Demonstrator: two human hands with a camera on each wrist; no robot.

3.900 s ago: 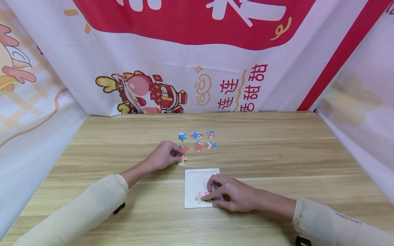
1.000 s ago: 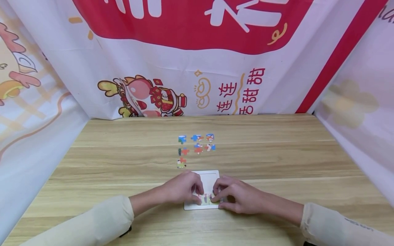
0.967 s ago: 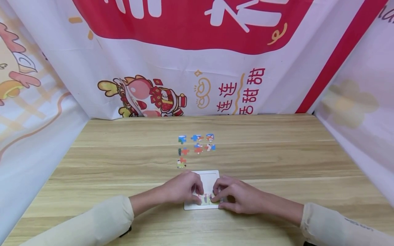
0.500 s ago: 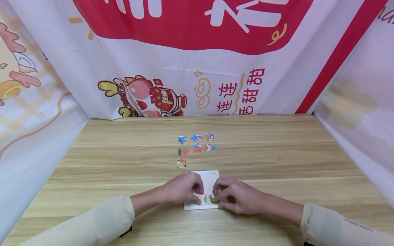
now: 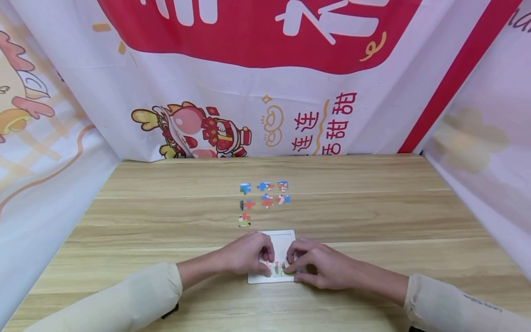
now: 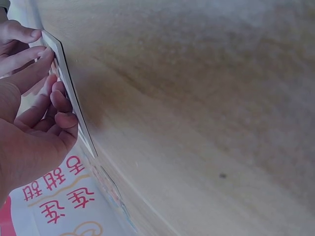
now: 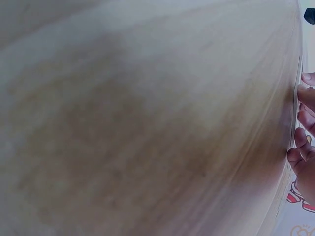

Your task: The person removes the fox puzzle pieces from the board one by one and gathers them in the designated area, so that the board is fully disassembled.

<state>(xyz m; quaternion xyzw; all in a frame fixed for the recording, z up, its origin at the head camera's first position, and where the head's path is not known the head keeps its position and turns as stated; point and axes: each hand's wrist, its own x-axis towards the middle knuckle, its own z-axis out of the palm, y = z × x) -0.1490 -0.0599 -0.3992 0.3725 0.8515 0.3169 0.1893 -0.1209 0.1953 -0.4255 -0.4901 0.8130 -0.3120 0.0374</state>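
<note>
In the head view a white puzzle tray (image 5: 283, 240) lies on the table, with joined puzzle pieces (image 5: 275, 269) along its near side. Over the tray's left end is my left hand (image 5: 249, 252). Its thumb and index finger pinch a puzzle piece, mostly covered by the fingers. At the opposite end, my right hand (image 5: 323, 265) holds the tray, thumb by the near right edge and index finger on the pieces. The left wrist view shows the tray edge-on (image 6: 74, 98) beside my curled fingers. Little of my right hand (image 7: 306, 123) appears in the right wrist view.
Beyond the tray, several loose puzzle pieces (image 5: 267, 200) lie apart on the wooden table (image 5: 166, 203). One loose piece (image 5: 244, 221) lies close to the tray's far left corner. A printed cloth (image 5: 232, 78) hangs along the table's back edge, with more cloth at both sides.
My left hand has come from the nearest loose piece to the tray's left end, leaving that piece on the table. My right hand stays at the tray. Over the last second both hands barely move.
</note>
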